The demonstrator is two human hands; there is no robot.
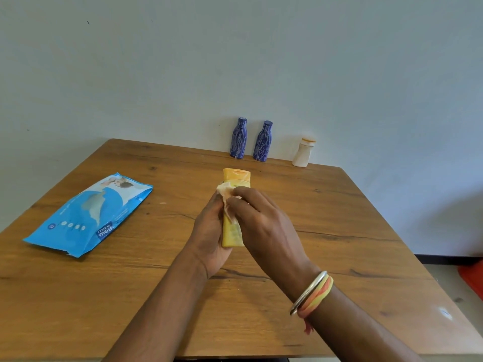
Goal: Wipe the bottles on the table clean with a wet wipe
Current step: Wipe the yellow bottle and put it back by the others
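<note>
The yellow bottle points its cap to 12 o'clock above the table, the left hand grips it from 9, and the right hand pinches the wipe on it from 3.

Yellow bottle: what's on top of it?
A white wet wipe lies on the yellow bottle, pressed by the right hand; the left hand grips it. The label underneath is covered.

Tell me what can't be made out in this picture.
Head view only:
- Yellow bottle: middle hidden by left hand, right hand and wipe.
- Wipes pack: small print too small to read.
- Orange thing: cut off by right edge.
</note>
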